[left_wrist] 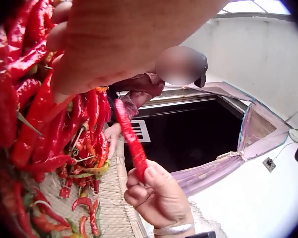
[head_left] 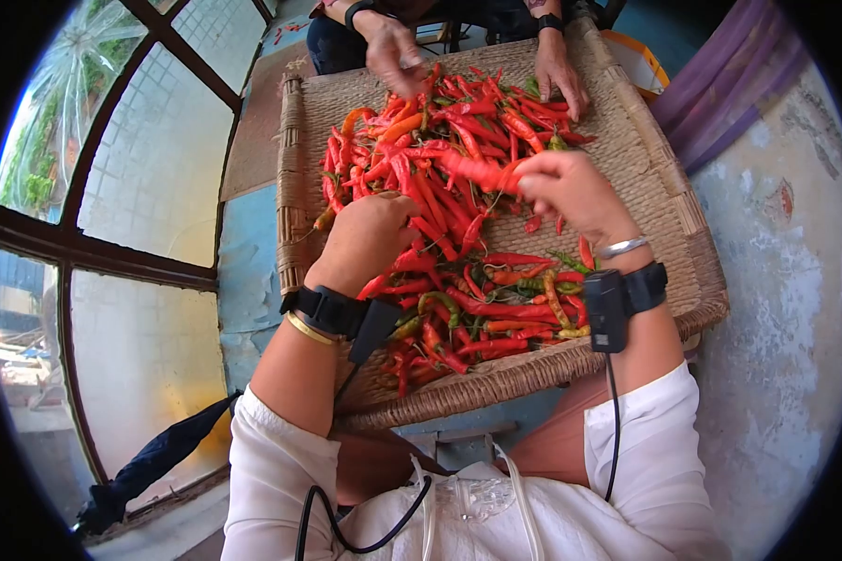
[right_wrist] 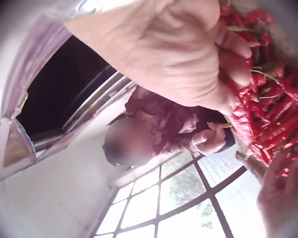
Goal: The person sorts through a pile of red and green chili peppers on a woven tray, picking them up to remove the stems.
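A heap of red chilies (head_left: 449,187), with a few green and orange ones, fills a woven tray (head_left: 655,187). My left hand (head_left: 376,234) rests knuckles-up on the near left of the heap, its fingers bent down among the chilies and hidden. My right hand (head_left: 529,179) is raised over the middle of the tray and pinches one long red chili (head_left: 482,171) by its end. In the left wrist view that red chili (left_wrist: 131,141) stands up from my right hand (left_wrist: 156,193). The right wrist view shows my right hand (right_wrist: 188,49) close up over the chilies (right_wrist: 273,114).
Across the tray another person's two hands (head_left: 393,51) (head_left: 559,70) work at the far edge of the heap. A big window (head_left: 112,234) stands on the left, a folded dark umbrella (head_left: 150,463) leans below it, and a worn wall (head_left: 776,309) rises on the right.
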`<action>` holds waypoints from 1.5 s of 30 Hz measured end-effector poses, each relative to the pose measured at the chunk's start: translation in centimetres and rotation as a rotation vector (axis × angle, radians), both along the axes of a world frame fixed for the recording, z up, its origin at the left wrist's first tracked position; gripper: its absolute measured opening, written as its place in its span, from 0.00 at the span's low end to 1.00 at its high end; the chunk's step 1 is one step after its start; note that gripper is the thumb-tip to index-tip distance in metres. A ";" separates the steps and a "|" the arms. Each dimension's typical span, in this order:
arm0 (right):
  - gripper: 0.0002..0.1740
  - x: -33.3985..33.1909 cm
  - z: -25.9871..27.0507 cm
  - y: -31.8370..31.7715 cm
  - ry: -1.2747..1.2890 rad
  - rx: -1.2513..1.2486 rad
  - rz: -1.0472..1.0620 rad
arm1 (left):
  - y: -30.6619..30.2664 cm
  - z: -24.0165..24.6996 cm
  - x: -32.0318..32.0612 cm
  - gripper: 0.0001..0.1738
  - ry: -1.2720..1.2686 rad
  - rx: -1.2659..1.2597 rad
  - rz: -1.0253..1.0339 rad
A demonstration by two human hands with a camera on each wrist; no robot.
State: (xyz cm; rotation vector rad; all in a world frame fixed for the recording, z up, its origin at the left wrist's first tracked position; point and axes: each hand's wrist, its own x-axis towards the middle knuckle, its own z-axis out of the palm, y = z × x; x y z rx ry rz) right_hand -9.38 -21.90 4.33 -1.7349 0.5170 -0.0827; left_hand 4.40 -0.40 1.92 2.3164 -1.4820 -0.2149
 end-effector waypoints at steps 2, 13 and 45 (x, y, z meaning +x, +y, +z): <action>0.19 0.2 -1.1 -1.3 -0.099 0.088 -0.064 | -0.2 -0.3 -0.2 0.12 -0.025 -0.003 -0.030; 0.25 1.2 -2.1 2.2 0.101 0.159 0.098 | -1.4 -2.0 -0.5 0.10 -0.203 0.155 -0.104; 0.32 0.9 -2.9 0.3 -0.292 0.686 -0.533 | -0.7 -2.1 -2.4 0.12 -0.081 0.289 -0.115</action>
